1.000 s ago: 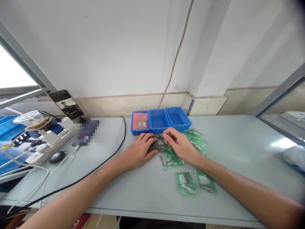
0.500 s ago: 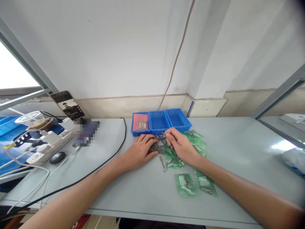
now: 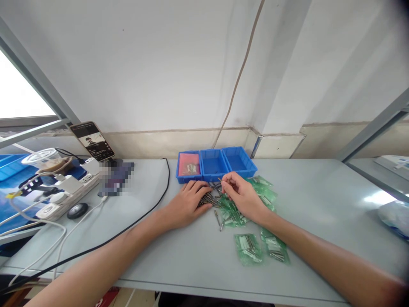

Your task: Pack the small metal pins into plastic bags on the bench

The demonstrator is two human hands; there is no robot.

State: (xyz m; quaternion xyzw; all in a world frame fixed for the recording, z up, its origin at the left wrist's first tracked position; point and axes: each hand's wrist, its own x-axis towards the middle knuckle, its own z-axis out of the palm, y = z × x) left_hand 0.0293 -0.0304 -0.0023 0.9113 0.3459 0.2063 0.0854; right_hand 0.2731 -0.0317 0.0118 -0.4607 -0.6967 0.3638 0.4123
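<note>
My left hand (image 3: pixel 191 200) lies palm down with its fingers spread, beside and partly over a pile of thin metal pins (image 3: pixel 210 198). Between thumb and fingertips, my right hand (image 3: pixel 240 194) pinches a small thin metal pin (image 3: pixel 219 179), its tip pointing up and left. Under and around that hand are green plastic bags (image 3: pixel 233 215) of metal parts, partly hidden by it. Two more filled bags, one green bag (image 3: pixel 248 249) and another green bag (image 3: pixel 275 248), lie nearer the front edge. A few loose pins (image 3: pixel 217 217) rest between the hands.
Three joined blue bins (image 3: pixel 213 175) stand behind the hands; the left one holds a pink bag (image 3: pixel 188 162). A black cable (image 3: pixel 134 221) crosses the table at left. A power strip (image 3: pixel 68 189), a propped phone (image 3: pixel 92 140) and a round black object (image 3: pixel 77 210) sit farther left.
The right hand has turned slightly, its fingers curling in while it keeps the pin. The left hand stays by the pile. The whole view has shifted very slightly.
</note>
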